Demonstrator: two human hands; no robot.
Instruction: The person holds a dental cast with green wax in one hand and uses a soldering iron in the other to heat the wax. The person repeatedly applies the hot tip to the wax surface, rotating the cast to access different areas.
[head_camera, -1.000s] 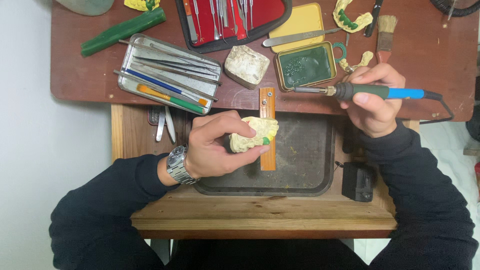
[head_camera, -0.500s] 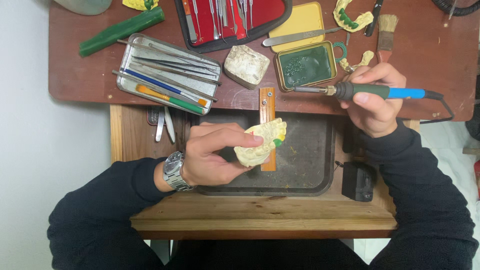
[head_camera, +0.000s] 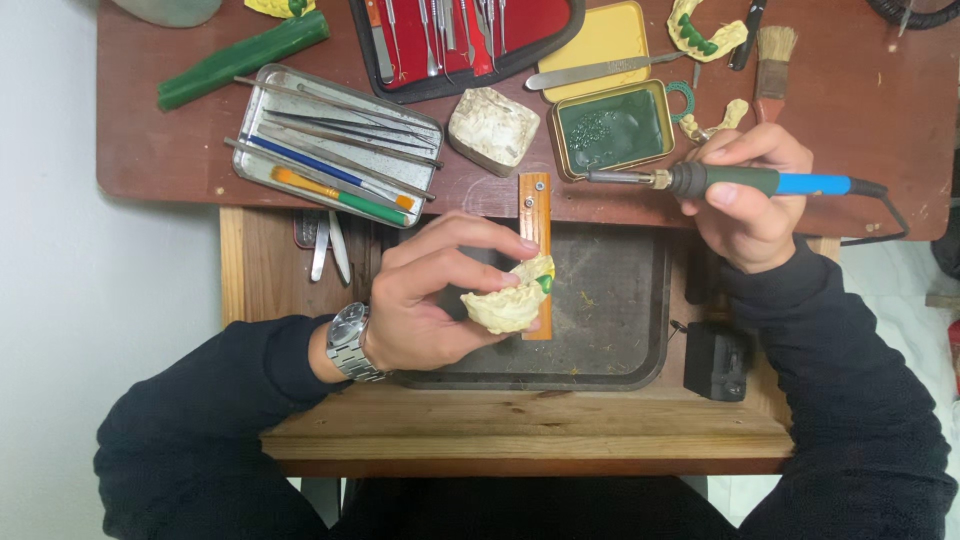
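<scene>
My left hand (head_camera: 430, 295) holds a pale yellow dental plaster cast (head_camera: 508, 303) with a small green wax spot, over a dark tray (head_camera: 610, 320). The cast lies against an orange wooden peg (head_camera: 536, 225) that sticks out over the tray. My right hand (head_camera: 750, 195) grips an electric wax tool (head_camera: 740, 181) with a green and blue handle. Its metal tip points left, at the edge of a tin of green wax (head_camera: 612, 128).
On the red-brown bench (head_camera: 860, 120) lie a metal tray of instruments (head_camera: 330, 150), a red instrument case (head_camera: 460, 35), another plaster cast (head_camera: 493, 130), a green wax stick (head_camera: 245, 58), a brush (head_camera: 772, 60) and a yellow tin lid (head_camera: 605, 40). A black box (head_camera: 718, 360) sits right of the dark tray.
My left hand has turned the cast and shifted it slightly right and down along the orange peg. My right hand and the wax tool have stayed in place.
</scene>
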